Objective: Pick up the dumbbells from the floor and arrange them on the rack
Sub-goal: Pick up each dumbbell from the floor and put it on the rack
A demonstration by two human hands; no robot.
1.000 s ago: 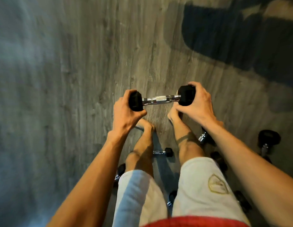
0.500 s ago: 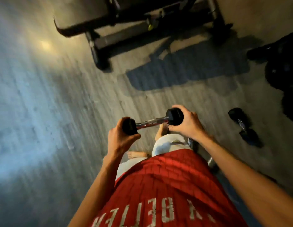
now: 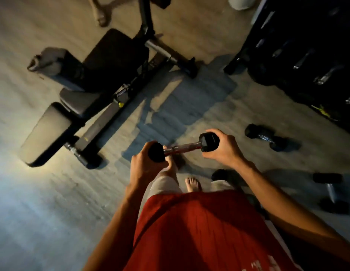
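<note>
Held dumbbell: a dumbbell [image 3: 183, 149] with black heads and a chrome handle hangs in the air in front of the person's waist, clear of the floor, its right end higher in the view than its left.
Left hand: the left hand [image 3: 144, 167] has its fingers curled round the dumbbell's left head.
Right hand: the right hand [image 3: 224, 149] wraps the right head from the outer side, with fingers over its far edge.
Handle: the chrome bar shows bare between the two hands; neither hand is on it.
Rack: a dark rack [image 3: 307, 45] fills the upper right of the view, well apart from the held dumbbell; chrome handles glint on its shelves, but blur hides the details.
Second dumbbell: a black dumbbell [image 3: 266, 136] lies on the floor to the right of the right hand, between that hand and the rack.
Third dumbbell: another dumbbell [image 3: 331, 192] lies on the floor at the right edge, beside the right forearm.
Bench: a black padded weight bench [image 3: 103, 71] stands on the floor at left centre, set at an angle.
Floor: the floor [image 3: 33, 192] is grey wood-grain planking, with a bright patch at the left.
Person: a red shirt [image 3: 199, 231] and pale shorts [image 3: 166, 184] show below the arms; one bare foot [image 3: 192, 184] rests on the floor beneath the dumbbell.
Top edge: another bare foot [image 3: 100, 14], blurred, shows on the floor beyond the bench.
</note>
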